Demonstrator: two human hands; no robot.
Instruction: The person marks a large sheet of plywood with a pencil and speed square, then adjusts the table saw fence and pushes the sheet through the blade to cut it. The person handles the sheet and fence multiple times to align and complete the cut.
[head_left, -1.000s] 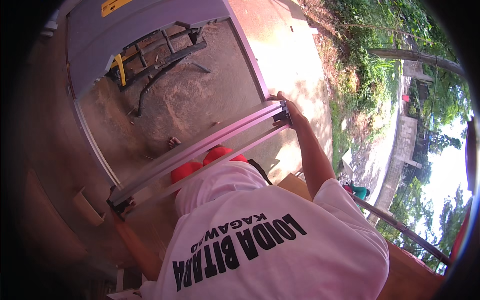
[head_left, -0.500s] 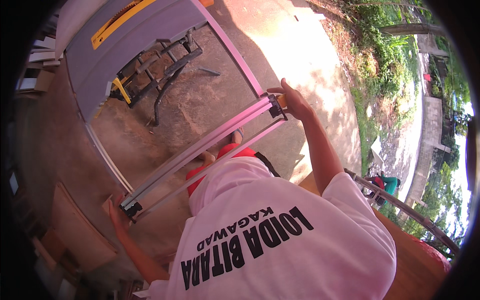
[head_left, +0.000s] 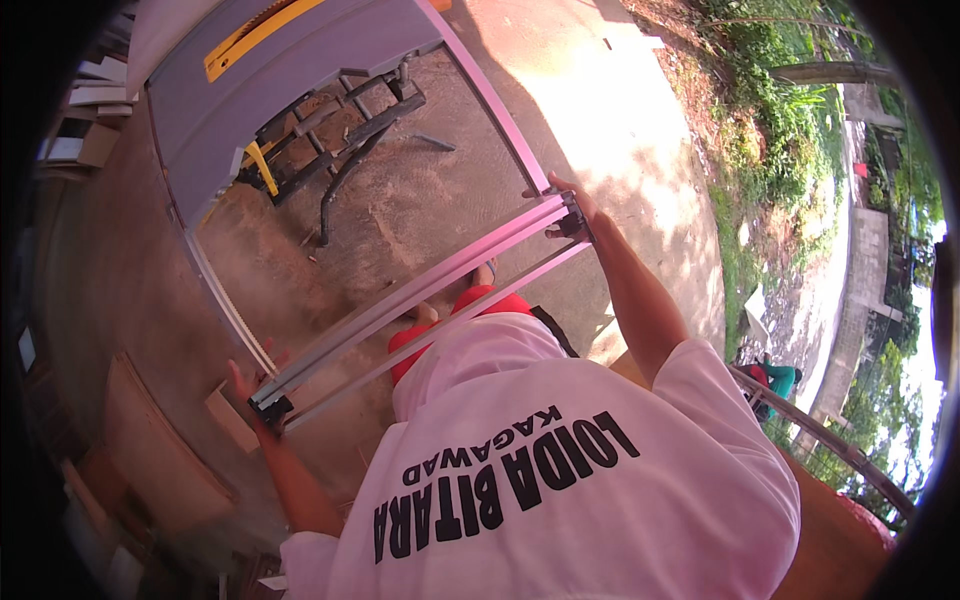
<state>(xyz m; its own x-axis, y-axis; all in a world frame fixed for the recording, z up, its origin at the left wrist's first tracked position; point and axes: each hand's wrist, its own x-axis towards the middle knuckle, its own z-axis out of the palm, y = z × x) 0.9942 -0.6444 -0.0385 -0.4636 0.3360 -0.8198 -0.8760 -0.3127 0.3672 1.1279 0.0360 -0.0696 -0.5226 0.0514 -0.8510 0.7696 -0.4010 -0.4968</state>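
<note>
Two hands (head_left: 252, 392) (head_left: 578, 208), one fence rail (head_left: 430, 288)

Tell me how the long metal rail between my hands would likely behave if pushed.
The metal rail looks stiff, spanning nearly straight between its black end pieces. It seems unlikely to roll, given its flat, grooved faces.

My view's top edge crops the grey table (head_left: 235, 115); a black end block (head_left: 572, 221) partly hides my right hand (head_left: 588, 204).

Open gap between the side rails (head_left: 490, 103), crossbar (head_left: 430, 282) closing near end, black stand (head_left: 365, 135) at far end
</note>
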